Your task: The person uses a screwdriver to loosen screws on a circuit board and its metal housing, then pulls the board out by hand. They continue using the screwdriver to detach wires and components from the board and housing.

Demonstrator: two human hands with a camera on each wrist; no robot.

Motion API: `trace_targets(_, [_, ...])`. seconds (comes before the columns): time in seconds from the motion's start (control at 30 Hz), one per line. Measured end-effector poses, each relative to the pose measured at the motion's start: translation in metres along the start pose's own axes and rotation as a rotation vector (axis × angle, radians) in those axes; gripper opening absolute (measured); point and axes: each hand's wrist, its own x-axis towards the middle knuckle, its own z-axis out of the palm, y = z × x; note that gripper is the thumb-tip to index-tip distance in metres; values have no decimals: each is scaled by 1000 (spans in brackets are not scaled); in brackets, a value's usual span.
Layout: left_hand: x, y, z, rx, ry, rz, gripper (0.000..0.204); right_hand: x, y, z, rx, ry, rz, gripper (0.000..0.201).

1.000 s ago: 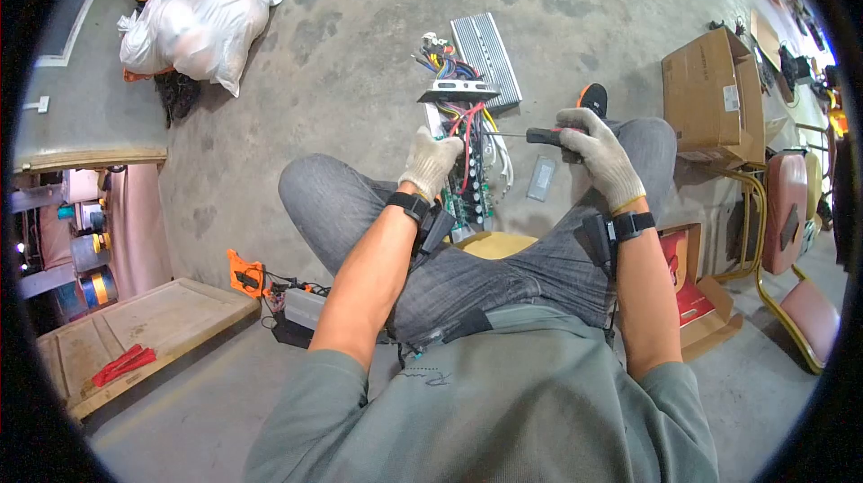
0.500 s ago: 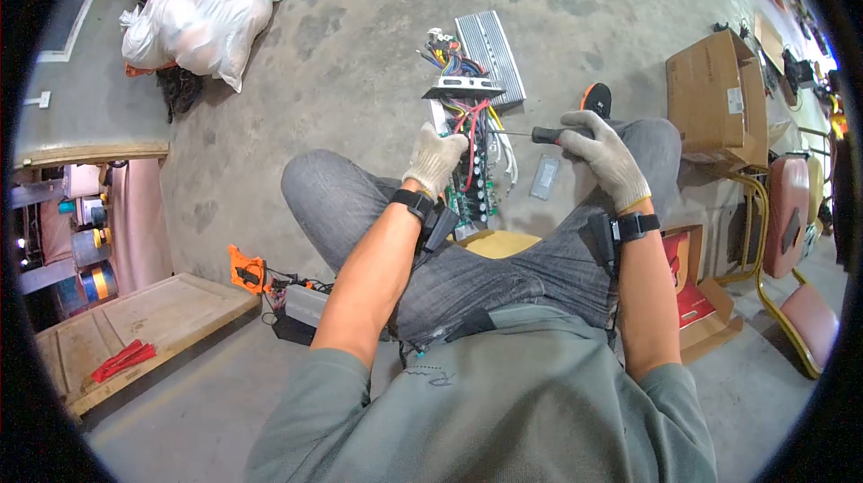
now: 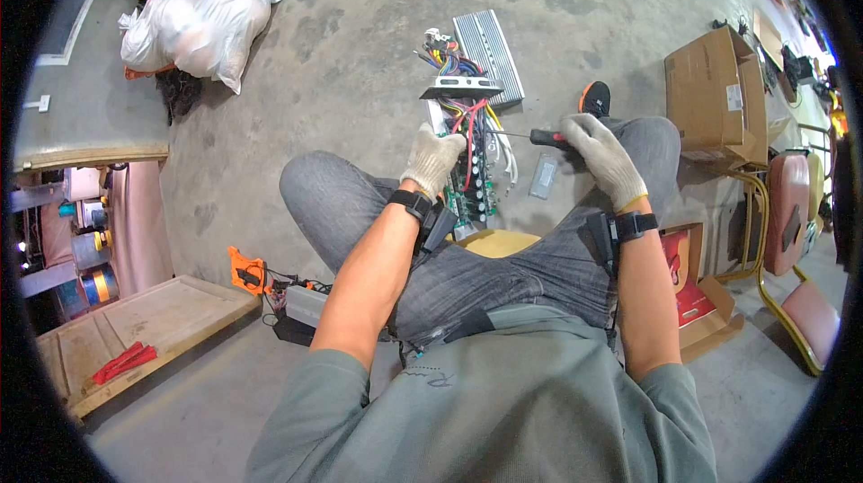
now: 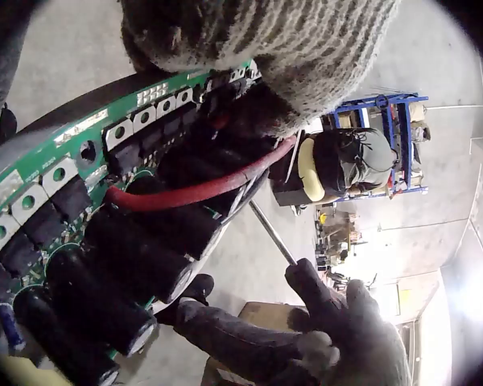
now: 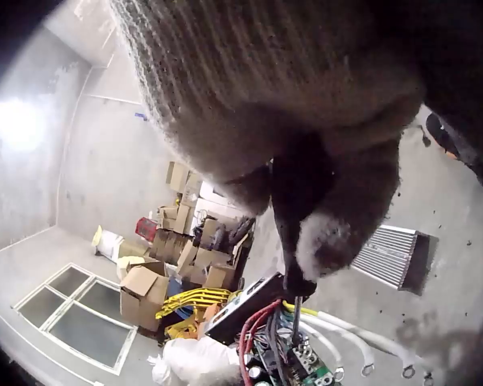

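Observation:
My gloved left hand grips the left side of a long green circuit board between my legs. Black capacitors line the board, and a thick red wire arches over them. The gloved right hand holds a screwdriver by its dark handle, right of the board. Its thin metal shaft points left and reaches in among the wires; the tip is hidden there. A slotted metal end plate stands across the board's far end, with bundled coloured wires beyond it.
A ribbed metal cover lies behind the board. On the floor near my right knee is a small grey plate. Cardboard box and chairs stand right; white sacks lie far left.
The right hand's fingers have shifted around the screwdriver handle, spreading and then closing on it, while the shaft stays among the wires. My left hand keeps its hold on the board.

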Motion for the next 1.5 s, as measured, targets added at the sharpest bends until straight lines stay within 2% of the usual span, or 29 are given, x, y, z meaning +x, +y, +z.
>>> trace_targets(0.03, [0,-1,0,-9,-12,1,32,3,4,-3,1,0,1,41])
trace_targets(0.1, [-2,3,0,-7,-20,-2,32,9,10,-9,-131,-10,-111,41])
trace_targets(0.23, [-9,12,-2,-16,-41,17,32,3,8,-6,-136,9,-201,39])
trace_targets(0.3, [-7,12,-2,12,-30,2,33,5,8,-5,-204,46,-331,39])
trace_targets(0.33, [-6,10,-2,39,-18,-14,34,3,5,-2,-204,44,-330,39])
trace_targets(0.4, [-3,5,-1,51,-12,-4,34,-4,-3,4,0,46,-69,40])
trace_targets(0.53, [-4,8,1,111,20,-18,33,0,-1,-7,-45,-42,-79,42])
trace_targets(0.6, [0,3,0,81,-4,2,33,5,6,-4,-169,42,-292,39])
trace_targets(0.7, [6,-9,-1,30,-33,40,30,-1,4,0,-150,60,-389,36])
trace_targets(0.73, [8,-11,-1,12,-34,61,28,-2,1,1,-150,61,-390,36])
trace_targets(0.8, [7,-10,-1,20,-22,51,29,-3,-1,2,9,34,-132,35])
trace_targets(0.93, [11,-14,1,67,-3,-9,30,2,4,-3,-66,24,-189,35])
trace_targets(1.17, [11,-18,0,69,-5,15,30,2,7,-9,-24,59,-251,35])
trace_targets(1.3, [24,-42,4,-113,17,-5,30,4,15,-13,53,109,-251,36])
trace_targets(1.37, [31,-54,1,-251,-41,-62,29,7,21,-17,96,127,-249,36])
trace_targets(1.4, [17,-35,-2,-172,-44,-40,28,8,25,-20,134,138,-248,37])
trace_targets(1.43, [16,-34,1,-275,-39,17,26,8,27,-22,140,147,-247,37])
trace_targets(1.5, [8,-28,3,-438,-59,-69,26,7,29,-22,234,140,-265,35])
